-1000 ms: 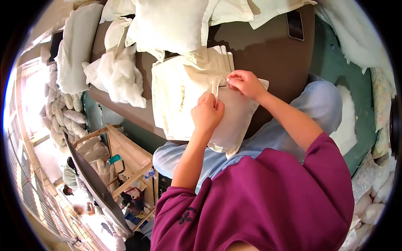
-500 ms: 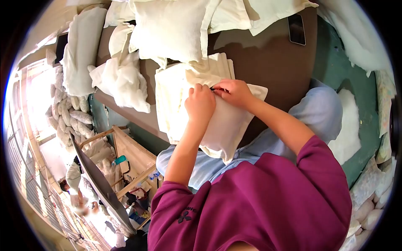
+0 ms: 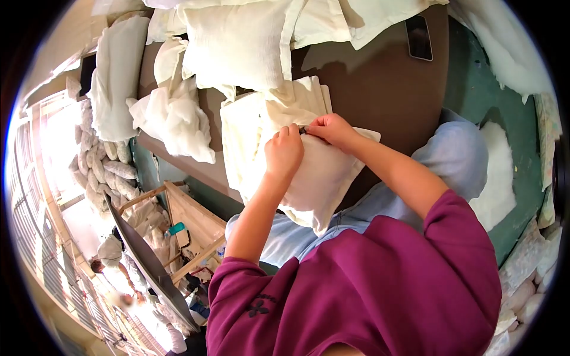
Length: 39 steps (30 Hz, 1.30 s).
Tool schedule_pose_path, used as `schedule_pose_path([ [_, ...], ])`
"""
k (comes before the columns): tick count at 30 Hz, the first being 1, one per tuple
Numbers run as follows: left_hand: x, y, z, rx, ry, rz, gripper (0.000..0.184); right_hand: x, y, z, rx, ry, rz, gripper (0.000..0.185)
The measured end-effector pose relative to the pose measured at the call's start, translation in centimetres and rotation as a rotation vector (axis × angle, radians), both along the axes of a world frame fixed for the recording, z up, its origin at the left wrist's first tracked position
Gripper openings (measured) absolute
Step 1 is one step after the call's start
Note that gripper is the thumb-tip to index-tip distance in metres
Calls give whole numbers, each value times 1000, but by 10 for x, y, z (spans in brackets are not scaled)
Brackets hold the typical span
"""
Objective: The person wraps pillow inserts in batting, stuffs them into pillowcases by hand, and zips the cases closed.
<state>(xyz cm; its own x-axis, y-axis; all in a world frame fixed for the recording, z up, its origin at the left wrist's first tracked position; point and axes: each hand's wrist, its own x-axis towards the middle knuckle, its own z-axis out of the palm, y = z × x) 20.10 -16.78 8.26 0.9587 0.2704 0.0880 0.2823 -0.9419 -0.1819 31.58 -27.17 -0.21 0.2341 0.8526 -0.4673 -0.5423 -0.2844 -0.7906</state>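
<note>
A cream cushion (image 3: 323, 178) rests across the lap, its far edge under both hands. My left hand (image 3: 285, 151) is closed in a pinch at that edge. Close beside it, my right hand (image 3: 333, 132) is also closed, thumb and fingers pinched together. A small dark piece (image 3: 303, 130) shows between the two sets of fingertips; its kind is too small to tell. Beyond and to the left of the cushion lies a stack of folded cream covers (image 3: 240, 139), partly hidden by the cushion and my left hand.
Filled white cushions (image 3: 234, 44) lie on the brown table (image 3: 380, 89) at the back, with a phone (image 3: 419, 38) at right. White stuffing (image 3: 178, 118) sits at the left edge. Below left stand a wooden frame (image 3: 193, 216) and another person (image 3: 110, 252).
Both hands stay at the cushion's edge with slight finger shifts. More of the small dark piece shows between them now. The whole view has tilted slightly.
</note>
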Motion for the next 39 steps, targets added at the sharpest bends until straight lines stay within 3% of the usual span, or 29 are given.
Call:
schedule_pose_path([
  [4, 0, -10, -5, 20, -126, -53, 5, -3, 0, 5, -42, -53, -90, 17],
  [8, 0, -24, -4, 10, -154, -151, 21, -17, -4, -1, -106, -278, -293, 16],
  [11, -16, -51, 20, 42, 33, -83, 28, -20, -8, -6, -78, -380, -423, 15],
  [17, -103, -71, 36, -312, -17, 201, 28, -11, -8, -9, 119, -366, -424, 19],
  [20, -157, -78, 43, -839, -57, 716, 19, -8, -2, -4, 84, -404, -306, 31],
  [21, -178, -72, 30, -914, -304, 832, 19, -4, 1, -16, 55, -563, -233, 45],
  [22, -203, -63, 9, -979, -558, 940, 22, -4, 2, -18, 13, -525, -212, 48],
  [23, -226, -49, -9, -1012, -627, 1107, 23, -5, 2, -18, -30, -487, -188, 50],
  [24, -221, -41, -7, -1140, -709, 1267, 38, -6, 4, -19, -73, -452, -160, 53],
  [25, -222, -30, -16, -1387, -827, 1431, 45, -4, 7, -17, -64, -151, -86, 56],
  [26, -224, -21, -24, -1647, -945, 1577, 53, -2, 8, -14, -48, -97, -25, 55],
  [28, -228, -3, -23, -1914, -1029, 1381, 61, -1, 1, 20, -27, 5, 86, 54],
  [29, -226, 5, -21, -2044, -1060, 1264, 65, -4, -1, 47, -6, -65, 91, 52],
  [31, -208, 7, 15, -1814, -1333, 1002, 69, -10, -14, 82, 188, -105, -33, 52],
  [33, -215, 20, 44, -1941, -1568, 454, 76, -5, -21, 109, 403, -150, -57, 53],
  [34, -194, 13, 85, -1892, -1777, 614, 79, -9, -22, 121, 514, -244, -93, 43],
  [36, -228, 34, 60, -1850, -1650, 495, 80, -11, -20, 121, 564, 54, -144, 34],
  [37, -230, 39, 55, -2017, -1672, 197, 77, -19, -23, 128, 617, -405, -89, 27],
  [38, -236, 60, 40, -1954, -1317, -23, 69, -12, -24, 109, 578, -494, -56, 27],
  [39, -239, 58, 34, -1634, -1097, 368, 62, -9, -24, 100, 464, -572, 20, 29],
])
